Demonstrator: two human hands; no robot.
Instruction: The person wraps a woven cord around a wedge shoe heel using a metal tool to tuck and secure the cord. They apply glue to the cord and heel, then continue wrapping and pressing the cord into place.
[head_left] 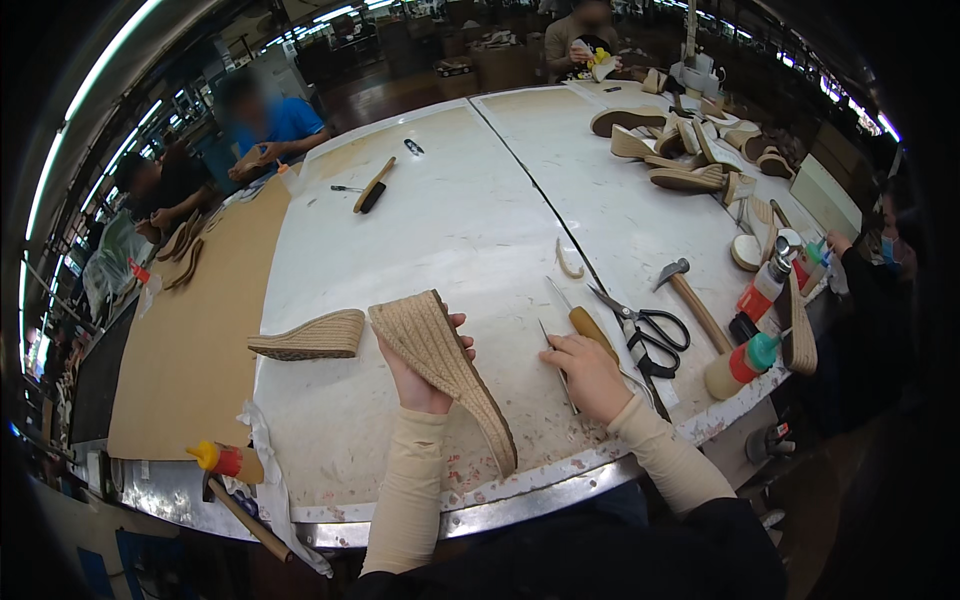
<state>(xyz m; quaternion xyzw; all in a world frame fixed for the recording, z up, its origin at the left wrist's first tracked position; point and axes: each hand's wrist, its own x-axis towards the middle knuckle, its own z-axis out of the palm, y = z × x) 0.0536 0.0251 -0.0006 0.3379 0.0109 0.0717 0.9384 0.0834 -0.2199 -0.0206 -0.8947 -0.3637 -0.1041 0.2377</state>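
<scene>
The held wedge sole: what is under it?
Under the held wedge sole, the left hand shows at both edges; the hand's middle and the tabletop directly below are covered, so cannot be seen.

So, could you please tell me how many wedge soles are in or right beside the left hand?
2: the held wedge is in the left hand, and the second wedge lies on the table to its left. No others show there.

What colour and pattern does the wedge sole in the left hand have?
The wedge sole is tan with braided, rope-like bands; best seen in the head view.
</scene>
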